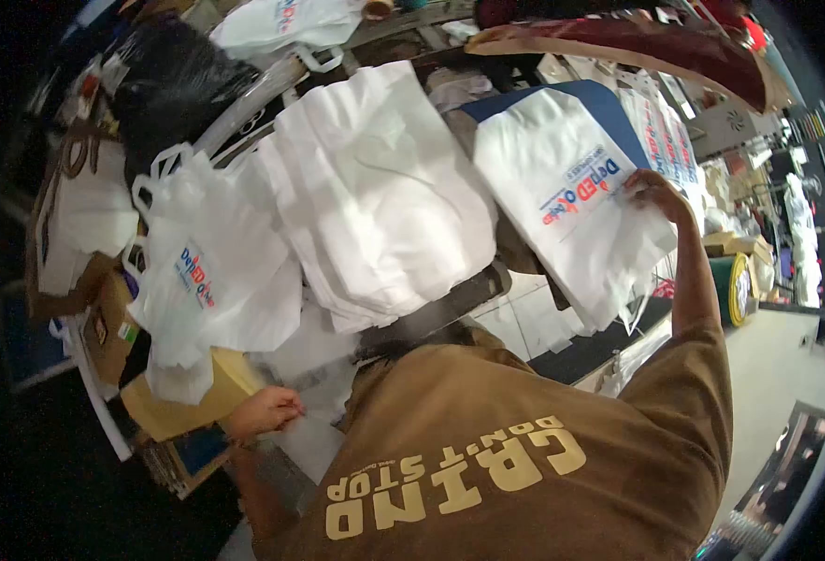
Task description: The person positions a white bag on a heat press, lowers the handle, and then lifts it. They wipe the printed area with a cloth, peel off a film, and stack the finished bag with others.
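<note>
My right hand (652, 193) grips the upper edge of a white printed bag (562, 201) with a red and blue logo, which lies on a stack over a blue board (609, 107). My left hand (263, 411) is low on the left, with its fingers curled on a thin white bag (314, 439) beside a yellow box (197, 397). Between the two hands lies a thick pile of plain white bags (375, 196). My brown shirt with yellow lettering fills the bottom of the view.
A filled white logo carrier bag (207, 280) stands left of the pile. Behind it sit a black plastic bag (174, 79) and cardboard boxes (104, 327). More printed bags (665, 136) lie at the far right, under a dark red cloth (637, 42).
</note>
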Motion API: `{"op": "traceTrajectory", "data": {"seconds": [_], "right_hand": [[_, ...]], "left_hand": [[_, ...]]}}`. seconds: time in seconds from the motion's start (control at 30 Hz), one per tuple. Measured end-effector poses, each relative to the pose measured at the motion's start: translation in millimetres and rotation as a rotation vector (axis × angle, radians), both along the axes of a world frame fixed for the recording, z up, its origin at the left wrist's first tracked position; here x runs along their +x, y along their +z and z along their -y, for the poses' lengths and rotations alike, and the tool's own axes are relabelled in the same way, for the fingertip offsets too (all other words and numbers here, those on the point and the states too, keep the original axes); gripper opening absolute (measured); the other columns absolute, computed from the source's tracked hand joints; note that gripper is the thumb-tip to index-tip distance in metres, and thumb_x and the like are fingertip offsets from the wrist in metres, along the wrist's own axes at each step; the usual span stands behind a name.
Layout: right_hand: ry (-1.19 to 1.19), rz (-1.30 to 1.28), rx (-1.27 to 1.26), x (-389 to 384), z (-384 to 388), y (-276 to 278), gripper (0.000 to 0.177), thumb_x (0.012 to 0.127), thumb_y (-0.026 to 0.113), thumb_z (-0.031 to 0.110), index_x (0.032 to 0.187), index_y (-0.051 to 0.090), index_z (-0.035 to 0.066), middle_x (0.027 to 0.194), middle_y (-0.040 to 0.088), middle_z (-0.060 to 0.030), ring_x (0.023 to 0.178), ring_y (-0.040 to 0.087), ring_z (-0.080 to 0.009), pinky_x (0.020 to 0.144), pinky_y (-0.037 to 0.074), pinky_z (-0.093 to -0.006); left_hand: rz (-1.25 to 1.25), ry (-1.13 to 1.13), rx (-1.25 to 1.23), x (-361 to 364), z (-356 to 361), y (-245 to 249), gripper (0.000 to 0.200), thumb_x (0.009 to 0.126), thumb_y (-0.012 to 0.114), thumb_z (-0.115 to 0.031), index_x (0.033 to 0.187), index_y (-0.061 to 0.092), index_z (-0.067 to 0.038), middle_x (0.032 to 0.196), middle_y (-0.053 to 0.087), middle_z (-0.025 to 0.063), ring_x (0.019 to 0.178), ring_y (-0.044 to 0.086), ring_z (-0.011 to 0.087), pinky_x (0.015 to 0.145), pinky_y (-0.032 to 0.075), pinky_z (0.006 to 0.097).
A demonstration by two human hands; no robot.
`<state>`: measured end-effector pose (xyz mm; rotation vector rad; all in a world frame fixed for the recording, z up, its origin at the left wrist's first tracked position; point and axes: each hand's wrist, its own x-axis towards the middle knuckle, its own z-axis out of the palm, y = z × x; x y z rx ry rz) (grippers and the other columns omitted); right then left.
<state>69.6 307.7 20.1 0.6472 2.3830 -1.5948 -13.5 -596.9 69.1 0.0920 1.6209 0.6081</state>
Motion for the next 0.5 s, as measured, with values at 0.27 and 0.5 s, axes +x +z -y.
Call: {"op": "traceTrajectory", "data": {"seconds": [0.27,0.5], "right_hand": [[0.256,-0.180,1.011,-47.6,54.6,21.0,0.031,0.078,0.076,0.003,0.107,0.068,0.008,0.127,0.061,-0.0164,0.128,0.053,-0.0374,0.106,0.043,-0.0460],[0.283,-0.296,0.392,-126.1,291.4,56.5,0.025,0.096,0.068,0.010,0.119,0.066,0.003,0.120,0.069,-0.0083,0.105,0.069,-0.0199,0.086,0.058,-0.0326]], "left_hand": [[-0.597,0.265,-0.216,-11.4,13.0,-61.0,0.019,0.088,0.070,-0.021,0.097,0.071,-0.004,0.102,0.072,0.0179,0.090,0.070,0.0334,0.078,0.054,0.0432],[-1.969,0.098,-0.008,-136.1,-39.2,-102.0,0.021,0.077,0.076,-0.013,0.095,0.070,-0.002,0.094,0.071,0.0161,0.095,0.069,0.0334,0.083,0.055,0.0435]]}}
